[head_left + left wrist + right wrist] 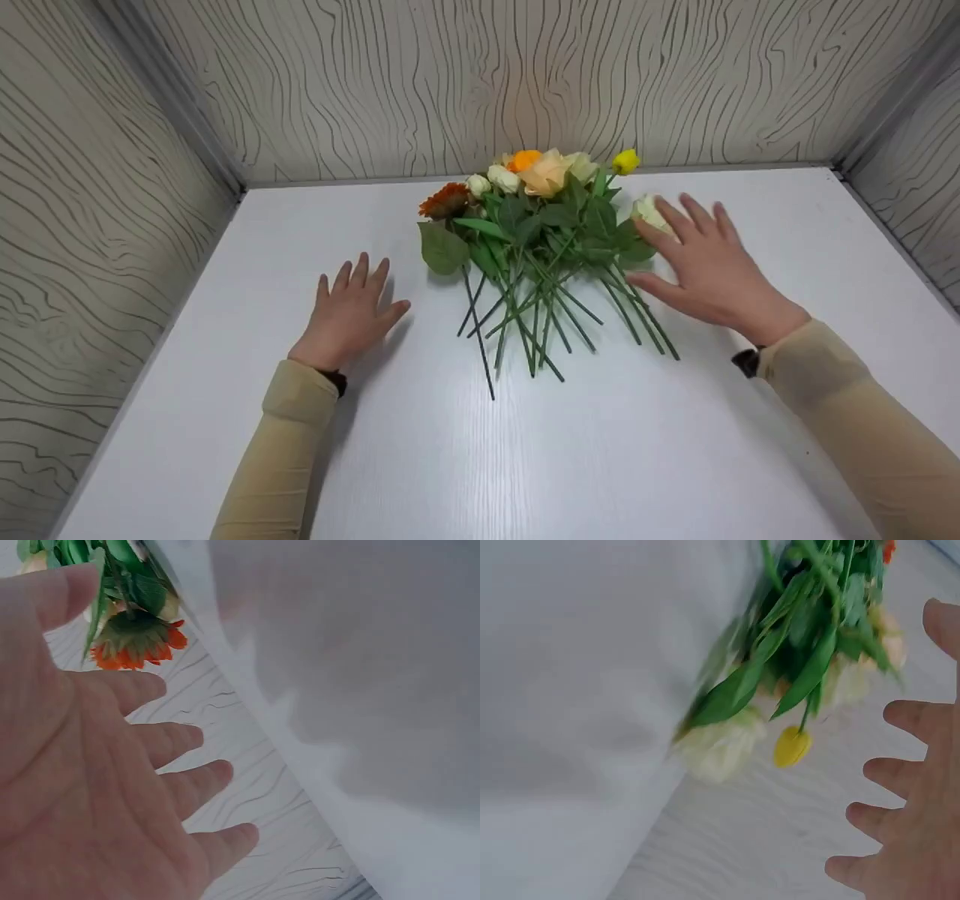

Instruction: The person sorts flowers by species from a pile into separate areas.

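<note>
A loose bunch of artificial flowers [540,247] lies on the white table [525,450], heads toward the back wall, green stems fanned toward me. It has an orange gerbera [446,199], a peach rose [546,173], white buds and a yellow bud [625,160]. My left hand [352,311] hovers open, fingers spread, left of the stems and apart from them. My right hand [701,262] is open with straight fingers at the bunch's right edge, beside a cream bloom [649,212]. In the wrist views the gerbera [135,641] and the yellow bud [791,746] show beyond my left hand [112,787] and right hand [907,802].
Wood-grain patterned walls [480,82] enclose the table at the back and both sides. Bare tabletop stretches in front of the stems and to either side of the bunch.
</note>
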`<state>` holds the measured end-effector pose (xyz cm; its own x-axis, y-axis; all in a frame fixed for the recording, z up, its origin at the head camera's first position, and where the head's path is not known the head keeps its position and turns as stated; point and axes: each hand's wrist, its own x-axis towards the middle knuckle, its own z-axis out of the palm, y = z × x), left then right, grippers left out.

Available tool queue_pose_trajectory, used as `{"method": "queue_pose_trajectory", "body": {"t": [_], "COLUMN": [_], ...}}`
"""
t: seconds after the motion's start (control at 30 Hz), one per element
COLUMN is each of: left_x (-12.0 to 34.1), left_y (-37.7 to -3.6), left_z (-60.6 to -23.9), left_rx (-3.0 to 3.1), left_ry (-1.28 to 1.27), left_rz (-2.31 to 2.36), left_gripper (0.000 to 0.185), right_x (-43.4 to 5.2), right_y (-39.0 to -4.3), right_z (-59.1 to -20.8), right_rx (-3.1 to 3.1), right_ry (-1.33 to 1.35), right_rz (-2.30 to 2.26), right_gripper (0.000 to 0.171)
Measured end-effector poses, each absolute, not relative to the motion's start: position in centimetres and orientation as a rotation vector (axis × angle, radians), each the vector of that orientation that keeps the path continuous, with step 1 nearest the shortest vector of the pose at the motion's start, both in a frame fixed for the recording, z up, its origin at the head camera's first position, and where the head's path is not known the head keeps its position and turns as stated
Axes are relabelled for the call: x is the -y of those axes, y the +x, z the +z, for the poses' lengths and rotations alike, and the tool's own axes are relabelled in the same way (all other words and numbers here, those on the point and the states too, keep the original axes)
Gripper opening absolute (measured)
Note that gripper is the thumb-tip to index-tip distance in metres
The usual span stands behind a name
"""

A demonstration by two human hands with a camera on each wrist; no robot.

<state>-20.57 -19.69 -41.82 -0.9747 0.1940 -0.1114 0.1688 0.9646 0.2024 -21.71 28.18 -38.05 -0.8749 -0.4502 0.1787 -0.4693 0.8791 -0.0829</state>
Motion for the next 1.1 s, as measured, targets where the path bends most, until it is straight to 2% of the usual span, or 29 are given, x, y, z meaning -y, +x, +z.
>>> {"method": "queue_pose_trajectory", "body": {"t": [0.17, 0.33, 0.53, 0.7, 0.9, 1.1], "left_x": [17.4, 16.3, 15.7, 14.9, 13.6, 11.1], "left_y": [-20.3, -20.4, -20.6, -20.4, -20.2, -19.5], "left_z": [-40.9, -40.4, -40.7, -40.8, -40.9, -40.9], "left_rx": [-2.950, -2.955, -2.971, -2.955, -2.915, -2.909], "left_ry": [0.312, 0.317, 0.352, 0.411, 0.489, 0.653], "left_rz": [0.272, 0.200, 0.175, 0.200, 0.230, 0.199], "left_gripper": [0.079, 0.072, 0.073, 0.077, 0.079, 0.080], "right_x": [-20.7, -13.9, -9.6, -11.0, -15.4, -20.5], "right_y": [-23.6, -25.7, -27.2, -27.8, -27.5, -26.7], "right_z": [-36.7, -37.8, -40.2, -40.9, -41.7, -42.4], "right_rx": [2.855, 2.867, 2.927, 2.989, 3.232, 3.301], "right_ry": [0.977, 1.129, 1.152, 0.971, 0.781, 0.661], "right_rz": [-0.065, -0.208, -0.348, -0.468, -0.046, 0.098], "right_gripper": [0.080, 0.079, 0.078, 0.084, 0.086, 0.087]}}
